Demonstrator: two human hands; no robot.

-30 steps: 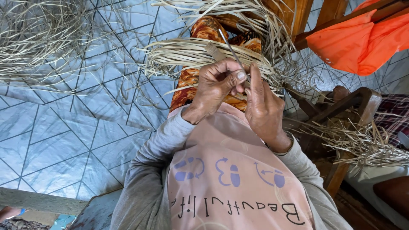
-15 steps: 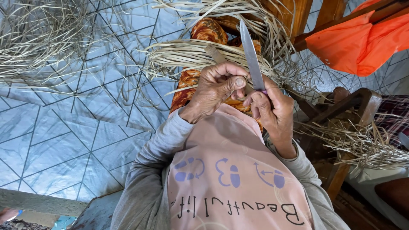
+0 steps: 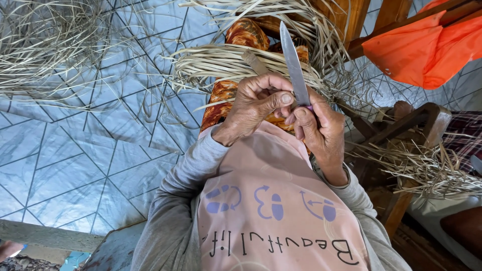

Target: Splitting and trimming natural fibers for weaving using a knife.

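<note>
Gripping the purple handle of a knife (image 3: 294, 68), the right hand (image 3: 321, 133) is closed round it with the long blade pointing up and away, while the left hand (image 3: 256, 103) pinches something thin at the base of the blade; what it pinches is too small to tell. A bundle of pale split strips (image 3: 226, 62) lies across the lap just beyond both hands, and loose strips (image 3: 55, 45) are strewn on the tiled floor (image 3: 80, 165) to the left, so much of the material appears already stripped, with more apparently left. No container shows; only dry fibre (image 3: 427, 168) heaped by a wooden chair (image 3: 427, 120).
</note>
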